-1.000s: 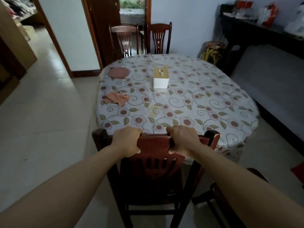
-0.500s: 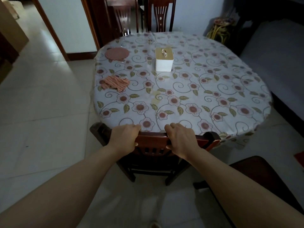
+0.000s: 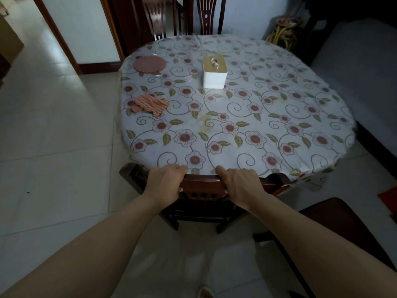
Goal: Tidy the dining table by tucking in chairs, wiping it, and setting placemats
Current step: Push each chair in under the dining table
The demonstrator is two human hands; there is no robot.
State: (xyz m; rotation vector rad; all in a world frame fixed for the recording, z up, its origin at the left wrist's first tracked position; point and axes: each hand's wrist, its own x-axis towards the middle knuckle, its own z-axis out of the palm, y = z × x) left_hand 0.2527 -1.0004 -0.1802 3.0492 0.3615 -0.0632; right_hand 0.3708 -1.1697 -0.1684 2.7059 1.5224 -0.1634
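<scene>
A dark wooden chair [image 3: 202, 187] stands at the near edge of the round table [image 3: 300, 134], its top rail against the flowered cloth and its seat hidden under the table. My left hand [image 3: 165, 182] grips the rail left of centre. My right hand [image 3: 240, 186] grips it right of centre. On the cloth lie a round reddish placemat [image 3: 149, 64] at the far left and a crumpled striped cloth [image 3: 149, 105] nearer to me. A white tissue box [image 3: 214, 72] with a tan lid sits near the middle.
Two more wooden chairs [image 3: 209, 16] stand at the far side of the table. Another dark chair seat [image 3: 341, 231] is at my lower right. A grey sofa [image 3: 369, 78] runs along the right. Pale floor tiles [image 3: 53, 136] stretch to the left toward a doorway.
The chair has slid forward under the table with both hands on its rail; its back, fully visible a second ago, now meets the table edge. The view has moved closer.
</scene>
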